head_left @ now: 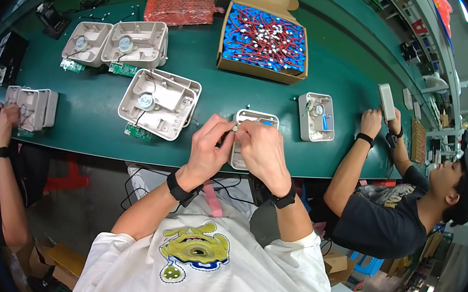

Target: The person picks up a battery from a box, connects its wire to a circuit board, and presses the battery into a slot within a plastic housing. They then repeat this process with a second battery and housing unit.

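My left hand (211, 142) and my right hand (263, 148) meet fingertip to fingertip over a small white plastic housing (238, 161) at the table's near edge. Both hands are closed in a pinch around a small whitish piece (235, 128) that looks like a wire connector. My fingers cover much of it, along with most of the housing's inside. A bit of blue, like a battery cell (267, 123), shows behind my right knuckles. To the left lies a larger open white housing (179, 96) with a round speaker (146, 101) and a green circuit board (138, 132) at its edge.
A cardboard box (262, 71) of blue cells with red wires stands at the back, beside a red bubble-wrap package (180, 4). Further white housings (163, 41) sit back left; another (331, 102) is right. Co-workers' hands (371, 124) work at both sides.
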### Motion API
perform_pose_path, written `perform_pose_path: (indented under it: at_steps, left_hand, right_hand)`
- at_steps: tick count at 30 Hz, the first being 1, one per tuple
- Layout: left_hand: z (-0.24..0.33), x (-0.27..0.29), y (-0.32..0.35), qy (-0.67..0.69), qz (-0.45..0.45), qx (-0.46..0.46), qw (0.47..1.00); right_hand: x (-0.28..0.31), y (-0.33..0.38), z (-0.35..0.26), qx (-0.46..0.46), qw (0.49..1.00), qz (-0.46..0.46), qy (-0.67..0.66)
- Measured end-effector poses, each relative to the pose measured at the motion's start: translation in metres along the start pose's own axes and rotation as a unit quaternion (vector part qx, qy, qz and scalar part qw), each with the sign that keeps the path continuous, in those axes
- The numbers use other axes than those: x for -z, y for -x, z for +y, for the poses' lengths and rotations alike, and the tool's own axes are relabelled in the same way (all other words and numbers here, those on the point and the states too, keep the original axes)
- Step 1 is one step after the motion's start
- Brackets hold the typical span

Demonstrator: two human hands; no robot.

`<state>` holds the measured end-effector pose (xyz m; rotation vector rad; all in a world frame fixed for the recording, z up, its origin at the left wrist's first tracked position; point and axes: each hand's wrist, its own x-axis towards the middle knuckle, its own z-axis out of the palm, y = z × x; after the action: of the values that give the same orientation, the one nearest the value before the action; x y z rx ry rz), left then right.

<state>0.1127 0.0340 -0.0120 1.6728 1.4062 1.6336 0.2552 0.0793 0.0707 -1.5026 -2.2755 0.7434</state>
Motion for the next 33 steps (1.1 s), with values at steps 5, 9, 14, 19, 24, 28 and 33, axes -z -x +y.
perform_pose_path:
  at_steps: [5, 9, 14, 19, 24, 28, 33]
  left_hand:
    - [0.002, 0.006, -0.008, 0.008, -0.019, 0.026, 0.999]
    - [0.011, 0.009, -0.022, 0.063, -0.021, 0.165, 0.984]
    - [0.025, 0.003, -0.020, 0.031, -0.101, 0.173, 0.979]
    - [0.032, -0.005, -0.011, -0.029, -0.149, 0.068, 0.986]
    - [0.066, -0.010, -0.016, -0.058, -0.120, -0.017, 0.991]
    - [0.086, 0.029, -0.011, -0.100, -0.106, -0.061, 0.987]
    - [0.078, 0.125, -0.011, -0.270, 0.046, -0.071, 0.959]
  right_hand:
    - [0.003, 0.013, -0.003, 0.005, 0.999, -0.006, 0.037]
    - [0.000, 0.058, -0.016, 0.083, 0.985, 0.137, 0.069]
    - [-0.041, 0.094, 0.012, 0.026, 0.979, 0.148, 0.136]
    - [-0.037, 0.086, 0.029, 0.028, 0.973, 0.160, 0.164]
    - [-0.016, 0.071, 0.078, 0.070, 0.974, 0.157, 0.145]
    - [-0.001, 0.053, 0.103, 0.062, 0.965, 0.186, 0.177]
    - [0.018, 0.040, 0.107, -0.005, 0.948, 0.212, 0.237]
